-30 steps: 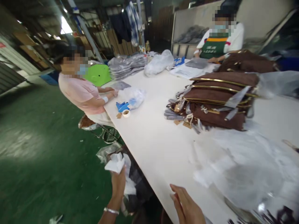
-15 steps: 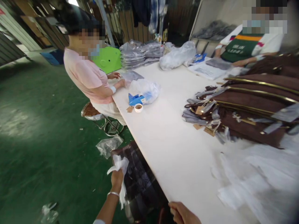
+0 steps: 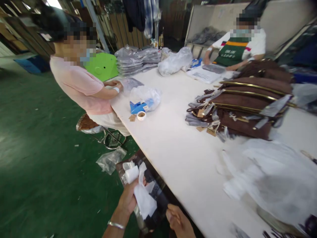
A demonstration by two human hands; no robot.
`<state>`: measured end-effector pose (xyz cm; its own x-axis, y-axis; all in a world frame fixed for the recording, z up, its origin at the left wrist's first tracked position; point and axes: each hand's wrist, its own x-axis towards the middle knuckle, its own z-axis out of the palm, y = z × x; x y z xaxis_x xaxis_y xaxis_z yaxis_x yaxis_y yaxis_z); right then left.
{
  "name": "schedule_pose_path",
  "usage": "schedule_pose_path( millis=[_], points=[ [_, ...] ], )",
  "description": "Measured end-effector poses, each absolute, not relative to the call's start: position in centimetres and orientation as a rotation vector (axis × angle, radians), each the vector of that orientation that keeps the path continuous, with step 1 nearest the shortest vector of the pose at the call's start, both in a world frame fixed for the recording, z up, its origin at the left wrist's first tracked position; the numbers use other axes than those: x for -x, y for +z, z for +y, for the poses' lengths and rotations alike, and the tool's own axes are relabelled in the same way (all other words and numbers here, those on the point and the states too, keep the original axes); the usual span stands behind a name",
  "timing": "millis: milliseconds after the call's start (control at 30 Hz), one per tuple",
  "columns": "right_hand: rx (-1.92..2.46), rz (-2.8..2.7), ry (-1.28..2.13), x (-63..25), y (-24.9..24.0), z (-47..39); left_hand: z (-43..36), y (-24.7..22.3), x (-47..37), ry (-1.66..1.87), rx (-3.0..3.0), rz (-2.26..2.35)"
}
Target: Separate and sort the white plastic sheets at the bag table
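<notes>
My left hand point(image 3: 127, 200) is closed around a crumpled wad of white paper point(image 3: 140, 190), held below the near edge of the long white table point(image 3: 173, 155), over a dark plastic bag point(image 3: 155, 195) on the floor. My right hand point(image 3: 179, 221) sits low beside it, fingers curled, holding nothing that I can see. A stack of brown garments with gold zips point(image 3: 242, 102) lies on the table to the right. Loose white paper and clear bags point(image 3: 269, 175) are heaped at the near right.
A person in a pink shirt point(image 3: 81, 86) sits on a stool at the table's left side, by a blue tape dispenser point(image 3: 138, 106) and a tape roll point(image 3: 141, 115). Another person in a green apron point(image 3: 232, 49) works at the far end. Grey packed stacks point(image 3: 138, 59) lie far left. Green floor.
My left hand has come closer and nearer the table edge with the white paper. My right hand has dropped off the table edge to beside the left. The view has shifted slightly.
</notes>
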<state>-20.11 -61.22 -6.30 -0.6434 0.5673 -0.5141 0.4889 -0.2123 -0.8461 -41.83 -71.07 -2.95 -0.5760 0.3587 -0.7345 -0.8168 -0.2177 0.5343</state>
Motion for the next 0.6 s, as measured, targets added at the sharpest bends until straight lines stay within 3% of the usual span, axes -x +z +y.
schedule_pose_path(
  millis=[133, 233, 367, 600],
  points=[
    [1.012, -2.092, 1.615, 22.5, -0.8, -57.4, -68.0, -1.4, 38.4, 1.810, 0.437, 1.165],
    [0.754, -2.213, 1.572, 22.2, 1.1, -54.8, -64.5, 0.9, 35.1, 1.755, 0.269, 1.109],
    [0.745, -2.118, 1.689, 19.3, -0.8, -53.3, -58.6, 3.3, 30.7, 1.703, 0.160, 1.096],
    [1.141, -2.240, 1.171, 14.0, -3.6, -49.4, -50.4, 2.1, 25.3, 1.497, 0.131, 0.992]
  ],
)
